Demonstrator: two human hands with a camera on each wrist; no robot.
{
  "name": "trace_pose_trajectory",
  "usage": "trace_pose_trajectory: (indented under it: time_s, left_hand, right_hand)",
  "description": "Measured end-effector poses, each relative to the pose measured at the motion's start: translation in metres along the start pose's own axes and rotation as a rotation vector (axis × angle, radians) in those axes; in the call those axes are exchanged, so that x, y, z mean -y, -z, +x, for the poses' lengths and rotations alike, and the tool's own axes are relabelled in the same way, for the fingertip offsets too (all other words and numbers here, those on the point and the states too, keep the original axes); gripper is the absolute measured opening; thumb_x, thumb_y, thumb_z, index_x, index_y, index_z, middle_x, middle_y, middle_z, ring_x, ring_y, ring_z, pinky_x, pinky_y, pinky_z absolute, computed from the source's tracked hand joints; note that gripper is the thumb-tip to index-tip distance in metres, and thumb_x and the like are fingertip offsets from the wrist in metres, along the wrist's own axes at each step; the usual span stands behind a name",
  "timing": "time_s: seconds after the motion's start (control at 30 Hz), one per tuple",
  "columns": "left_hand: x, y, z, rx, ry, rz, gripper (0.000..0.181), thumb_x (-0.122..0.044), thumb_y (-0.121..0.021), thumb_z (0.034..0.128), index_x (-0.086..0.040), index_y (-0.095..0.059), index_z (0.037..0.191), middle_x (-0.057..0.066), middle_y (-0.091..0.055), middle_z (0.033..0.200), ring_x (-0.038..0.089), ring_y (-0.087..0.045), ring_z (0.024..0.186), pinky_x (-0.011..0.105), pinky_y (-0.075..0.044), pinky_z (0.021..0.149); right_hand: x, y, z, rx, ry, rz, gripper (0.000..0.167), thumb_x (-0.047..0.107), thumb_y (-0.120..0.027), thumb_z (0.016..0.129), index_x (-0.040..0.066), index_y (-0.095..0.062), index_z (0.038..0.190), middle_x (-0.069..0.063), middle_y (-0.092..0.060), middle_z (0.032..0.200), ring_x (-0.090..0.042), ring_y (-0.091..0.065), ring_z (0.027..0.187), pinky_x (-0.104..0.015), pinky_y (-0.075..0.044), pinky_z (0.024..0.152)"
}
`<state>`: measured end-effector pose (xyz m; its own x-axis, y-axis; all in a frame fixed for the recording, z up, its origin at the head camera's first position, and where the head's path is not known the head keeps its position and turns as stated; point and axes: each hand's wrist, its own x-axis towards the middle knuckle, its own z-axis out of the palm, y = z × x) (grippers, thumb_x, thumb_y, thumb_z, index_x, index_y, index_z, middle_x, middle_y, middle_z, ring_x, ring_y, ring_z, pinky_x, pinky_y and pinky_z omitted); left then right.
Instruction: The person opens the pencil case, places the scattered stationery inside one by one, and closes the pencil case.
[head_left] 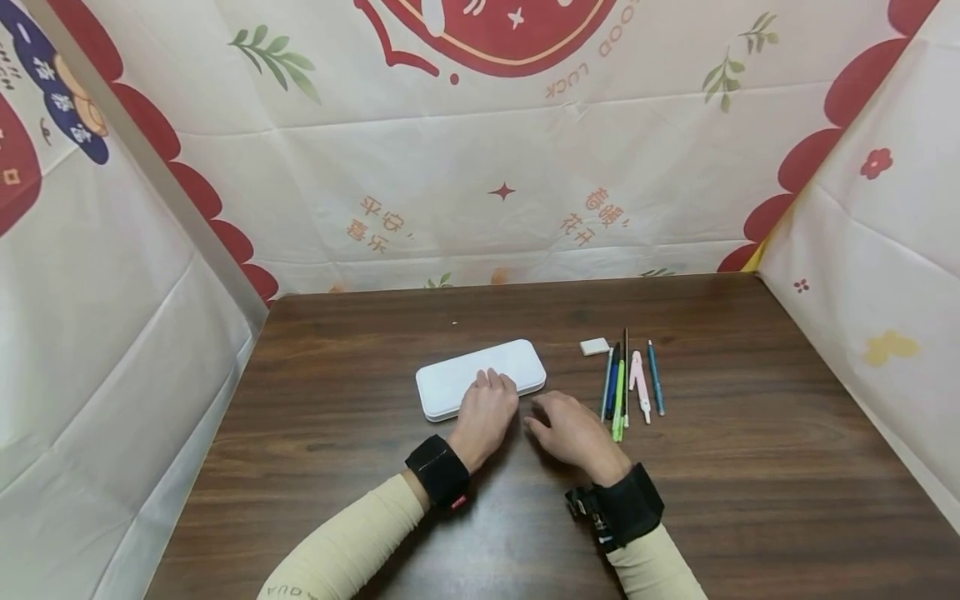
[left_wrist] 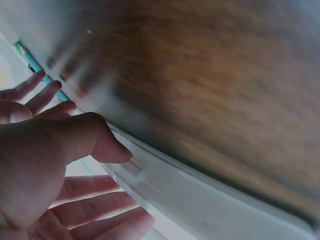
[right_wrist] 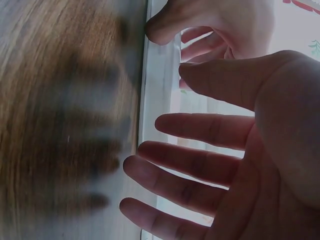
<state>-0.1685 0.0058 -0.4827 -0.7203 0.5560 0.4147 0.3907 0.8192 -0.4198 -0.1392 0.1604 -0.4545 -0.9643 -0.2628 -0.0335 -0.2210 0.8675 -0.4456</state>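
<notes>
A white pencil case [head_left: 446, 387] with rounded corners lies closed on the table. My left hand [head_left: 487, 412] holds its front edge, with the fingers over the lid and the thumb against the side seam, as the left wrist view shows on the case's wall [left_wrist: 175, 185]. Just right of the case's near corner hovers my right hand [head_left: 570, 429]. Its fingers [right_wrist: 185, 162] are loosely extended in the right wrist view, near the case's edge, and nothing is in them. Whether they touch the case cannot be told.
On the brown wooden table [head_left: 337, 467], right of the case, lie a white eraser [head_left: 594, 347], several pens including a green one [head_left: 618, 400], a pink compass [head_left: 641, 387] and a blue pen [head_left: 656, 379]. Printed white cloth [head_left: 465, 192] hangs behind and at both sides.
</notes>
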Motion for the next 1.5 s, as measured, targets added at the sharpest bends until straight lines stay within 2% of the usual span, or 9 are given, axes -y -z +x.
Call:
trace_pose_trajectory:
  time_s: [0.17,0.3,0.57,0.7,0.87,1.17,1.27,1.4,1.5]
  left_hand:
    - [-0.002,0.000,0.002,-0.012,-0.050,0.065,0.024,-0.016,-0.061,0.0903,-0.002,-0.073,0.105,0.014,-0.074,0.103,0.023,-0.072,0.089,0.024,-0.056,0.066]
    - [-0.003,0.000,0.003,0.000,-0.067,0.072,0.025,-0.016,-0.061,0.0922,0.001,-0.073,0.106,0.014,-0.074,0.102,0.023,-0.072,0.091,0.024,-0.056,0.069]
    - [-0.006,0.001,0.004,-0.013,-0.060,0.078,0.021,-0.016,-0.061,0.0898,-0.001,-0.073,0.100,0.013,-0.071,0.091,0.020,-0.064,0.080,0.023,-0.053,0.060]
    - [-0.008,-0.001,0.005,-0.021,-0.068,0.101,0.023,-0.014,-0.057,0.0913,0.000,-0.073,0.099,0.013,-0.071,0.090,0.022,-0.066,0.081,0.024,-0.054,0.060]
    - [-0.010,-0.003,0.006,-0.025,-0.096,0.146,0.031,-0.007,-0.043,0.0944,0.001,-0.072,0.099,0.012,-0.071,0.089,0.024,-0.068,0.081,0.024,-0.054,0.061]
    - [-0.013,-0.006,0.006,-0.142,-0.089,0.240,0.035,0.000,-0.039,0.0949,0.003,-0.073,0.094,0.015,-0.073,0.086,0.022,-0.069,0.075,0.024,-0.054,0.060]
    - [-0.013,-0.004,0.007,-0.097,-0.098,0.251,0.040,0.002,-0.034,0.0962,0.003,-0.074,0.097,0.015,-0.074,0.089,0.022,-0.071,0.076,0.025,-0.055,0.062]
    - [-0.013,0.002,0.009,-0.018,-0.112,0.243,0.035,-0.003,-0.040,0.0957,0.001,-0.075,0.101,0.017,-0.074,0.092,0.024,-0.073,0.079,0.028,-0.057,0.065]
    - [-0.014,0.002,0.010,-0.011,-0.105,0.240,0.032,-0.009,-0.045,0.0947,0.000,-0.074,0.104,0.018,-0.074,0.093,0.026,-0.073,0.080,0.031,-0.058,0.066]
  right_hand:
    - [0.000,-0.002,0.003,-0.030,0.044,-0.059,0.021,0.019,-0.068,0.093,0.000,-0.069,0.101,-0.013,-0.066,0.099,-0.030,-0.064,0.092,-0.046,-0.051,0.080]
    - [-0.001,-0.006,0.005,-0.049,0.100,-0.097,0.015,0.016,-0.068,0.092,0.001,-0.068,0.095,-0.014,-0.066,0.099,-0.032,-0.063,0.093,-0.048,-0.051,0.081]
    - [0.000,-0.012,0.007,-0.107,0.164,-0.115,0.026,0.013,-0.065,0.093,-0.002,-0.068,0.114,-0.017,-0.067,0.114,-0.035,-0.061,0.110,-0.050,-0.048,0.093]
    - [0.001,-0.014,0.008,-0.153,0.196,-0.143,0.026,0.011,-0.064,0.091,-0.002,-0.068,0.113,-0.015,-0.067,0.109,-0.034,-0.061,0.106,-0.049,-0.049,0.090]
    - [0.000,-0.016,0.009,-0.175,0.225,-0.142,0.025,0.006,-0.061,0.090,-0.002,-0.069,0.112,-0.014,-0.065,0.104,-0.033,-0.061,0.101,-0.049,-0.049,0.087]
    - [-0.004,-0.018,0.010,-0.173,0.217,-0.117,0.028,0.000,-0.060,0.086,-0.003,-0.069,0.112,-0.016,-0.064,0.111,-0.035,-0.060,0.105,-0.050,-0.049,0.089]
    - [-0.005,-0.019,0.011,-0.200,0.233,-0.124,0.025,-0.001,-0.061,0.084,-0.002,-0.069,0.108,-0.015,-0.064,0.111,-0.035,-0.060,0.105,-0.051,-0.049,0.087]
    - [-0.007,-0.020,0.012,-0.207,0.237,-0.127,0.024,0.000,-0.062,0.083,-0.001,-0.069,0.105,-0.015,-0.063,0.110,-0.035,-0.060,0.104,-0.053,-0.049,0.085]
    - [-0.008,-0.021,0.014,-0.201,0.236,-0.120,0.026,0.000,-0.061,0.083,0.000,-0.069,0.107,-0.015,-0.063,0.111,-0.036,-0.059,0.104,-0.054,-0.048,0.084]
